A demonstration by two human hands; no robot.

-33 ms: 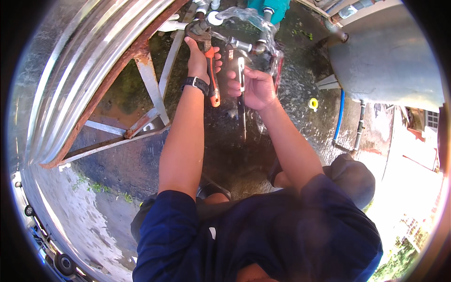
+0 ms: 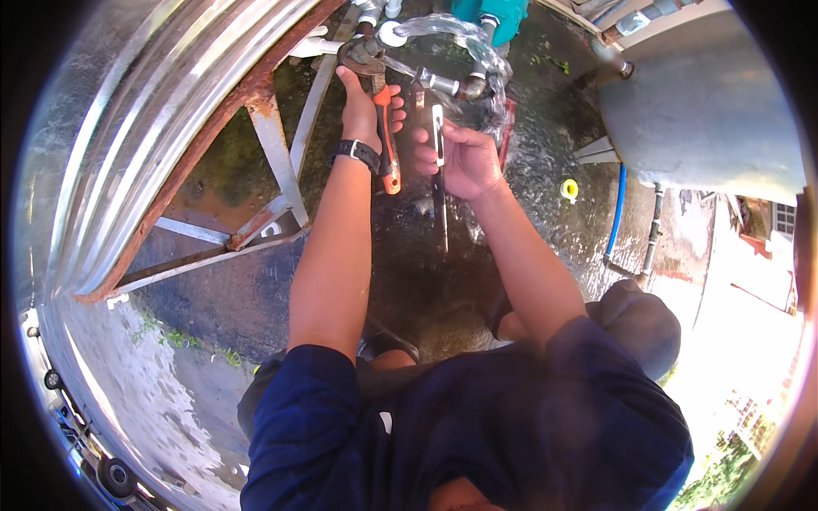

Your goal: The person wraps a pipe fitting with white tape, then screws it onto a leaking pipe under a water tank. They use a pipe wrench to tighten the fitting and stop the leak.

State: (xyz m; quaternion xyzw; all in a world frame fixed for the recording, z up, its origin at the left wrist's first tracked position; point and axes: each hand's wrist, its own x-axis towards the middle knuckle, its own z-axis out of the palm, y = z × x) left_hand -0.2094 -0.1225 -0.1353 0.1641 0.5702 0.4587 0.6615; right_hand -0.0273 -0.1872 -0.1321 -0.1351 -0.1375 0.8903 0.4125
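Observation:
My left hand [image 2: 361, 115] is closed round an adjustable wrench [image 2: 389, 157] with an orange and black handle. Its metal jaws sit at a pipe fitting [image 2: 366, 47]; whether they grip it tightly I cannot tell. To the right, my right hand [image 2: 471, 162] holds a second wrench [image 2: 438, 136] with a black and white handle, its far end pointing down toward me. The head of that wrench is beside a grey pipe [image 2: 441, 83] and is partly obscured. Water [image 2: 447, 25] gushes rightward from a white pipe end [image 2: 391, 34] just beyond both tools.
A teal pump [image 2: 504, 19] stands at the far side. A large grey tank [image 2: 699, 102] fills the right, with a blue pipe [image 2: 617, 209] below. Corrugated metal [image 2: 162, 111] on a rusty frame [image 2: 273, 145] rises at left. A yellow ring [image 2: 569, 190] lies on the wet ground.

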